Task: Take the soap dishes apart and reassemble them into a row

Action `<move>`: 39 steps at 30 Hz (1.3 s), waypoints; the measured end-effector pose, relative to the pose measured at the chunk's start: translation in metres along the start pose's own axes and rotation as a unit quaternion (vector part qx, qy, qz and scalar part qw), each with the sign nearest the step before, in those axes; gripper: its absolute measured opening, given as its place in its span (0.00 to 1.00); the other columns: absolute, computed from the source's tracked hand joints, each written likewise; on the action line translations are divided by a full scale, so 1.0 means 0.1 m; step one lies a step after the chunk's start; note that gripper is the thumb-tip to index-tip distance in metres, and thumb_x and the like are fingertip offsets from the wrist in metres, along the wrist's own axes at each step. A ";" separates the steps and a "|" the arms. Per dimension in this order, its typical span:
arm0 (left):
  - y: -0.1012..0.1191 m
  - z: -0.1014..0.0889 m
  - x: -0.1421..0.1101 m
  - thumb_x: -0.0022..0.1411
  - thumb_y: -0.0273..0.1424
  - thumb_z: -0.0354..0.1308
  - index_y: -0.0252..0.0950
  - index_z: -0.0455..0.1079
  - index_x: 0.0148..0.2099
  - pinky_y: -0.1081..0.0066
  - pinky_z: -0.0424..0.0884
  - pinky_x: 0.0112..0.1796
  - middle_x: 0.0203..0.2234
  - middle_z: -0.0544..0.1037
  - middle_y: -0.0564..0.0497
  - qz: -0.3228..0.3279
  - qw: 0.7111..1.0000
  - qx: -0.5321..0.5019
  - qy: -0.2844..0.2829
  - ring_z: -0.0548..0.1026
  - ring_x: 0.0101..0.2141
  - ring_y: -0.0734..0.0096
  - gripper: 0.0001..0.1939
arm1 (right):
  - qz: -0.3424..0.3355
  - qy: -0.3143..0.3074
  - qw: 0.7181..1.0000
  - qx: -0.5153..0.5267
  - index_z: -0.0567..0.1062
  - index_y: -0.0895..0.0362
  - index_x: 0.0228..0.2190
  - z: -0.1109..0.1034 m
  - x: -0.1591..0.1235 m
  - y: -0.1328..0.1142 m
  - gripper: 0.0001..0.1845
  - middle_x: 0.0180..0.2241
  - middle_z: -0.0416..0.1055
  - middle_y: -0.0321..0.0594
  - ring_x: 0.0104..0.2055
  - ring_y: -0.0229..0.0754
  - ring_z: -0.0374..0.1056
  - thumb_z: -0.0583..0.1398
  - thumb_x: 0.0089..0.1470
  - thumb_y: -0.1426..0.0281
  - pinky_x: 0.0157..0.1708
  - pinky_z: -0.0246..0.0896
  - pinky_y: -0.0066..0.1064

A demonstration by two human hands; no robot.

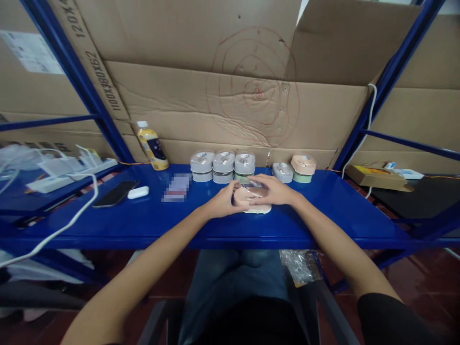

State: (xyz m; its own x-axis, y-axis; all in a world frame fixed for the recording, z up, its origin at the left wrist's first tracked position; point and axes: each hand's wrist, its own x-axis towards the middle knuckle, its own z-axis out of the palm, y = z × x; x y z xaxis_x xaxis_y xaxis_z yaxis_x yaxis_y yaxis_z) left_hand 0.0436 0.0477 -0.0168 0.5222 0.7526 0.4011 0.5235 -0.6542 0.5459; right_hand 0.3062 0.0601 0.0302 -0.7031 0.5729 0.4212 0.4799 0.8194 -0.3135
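Note:
Both my hands meet at the middle of the blue shelf. My left hand and my right hand are curled around a small peach-coloured lidded container that rests on a pale base at the shelf's front part. Its clear lid shows between my fingers. Behind it stands a row of similar containers: three grey ones, a small grey one and a peach one stacked on a green one.
A yellow bottle stands at the back left. A black phone, a white earbud case and a blurred card lie left of my hands. Power strips and white cables sit far left. Cardboard sheets line the back.

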 end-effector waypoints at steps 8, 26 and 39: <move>0.09 0.03 0.00 0.53 0.43 0.73 0.36 0.37 0.76 0.44 0.67 0.62 0.66 0.67 0.31 0.010 1.000 0.002 -0.015 0.69 0.65 0.39 0.61 | -0.017 -0.047 0.998 -0.031 0.69 0.51 0.65 0.06 0.01 -0.08 0.45 0.56 0.73 0.50 0.55 0.56 0.73 0.68 0.53 0.44 0.56 0.69 0.50; -0.28 0.04 0.05 0.65 0.41 0.61 0.35 0.58 0.67 0.44 0.70 0.60 0.58 0.74 0.35 -0.007 0.998 0.056 0.033 0.75 0.58 0.46 0.33 | 0.066 -0.105 0.990 -0.074 0.68 0.49 0.66 -0.21 -0.17 0.03 0.52 0.57 0.73 0.49 0.57 0.62 0.71 0.74 0.43 0.50 0.57 0.69 0.51; -0.22 0.04 0.06 0.66 0.42 0.59 0.36 0.67 0.59 0.47 0.73 0.58 0.54 0.76 0.38 -0.010 0.996 0.077 0.033 0.76 0.55 0.47 0.24 | 0.154 0.047 0.931 -0.329 0.78 0.60 0.54 0.00 0.08 0.59 0.31 0.54 0.73 0.60 0.61 0.67 0.64 0.67 0.57 0.52 0.66 0.50 0.60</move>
State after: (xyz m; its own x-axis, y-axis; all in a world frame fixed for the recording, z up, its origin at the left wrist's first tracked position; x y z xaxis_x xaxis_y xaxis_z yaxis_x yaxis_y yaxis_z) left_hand 0.0386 0.0663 -0.0293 0.4687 0.7651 0.4415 0.6328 -0.6395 0.4366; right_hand 0.3285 0.1131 0.0149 -0.4453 0.7563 0.4792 0.8899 0.4327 0.1441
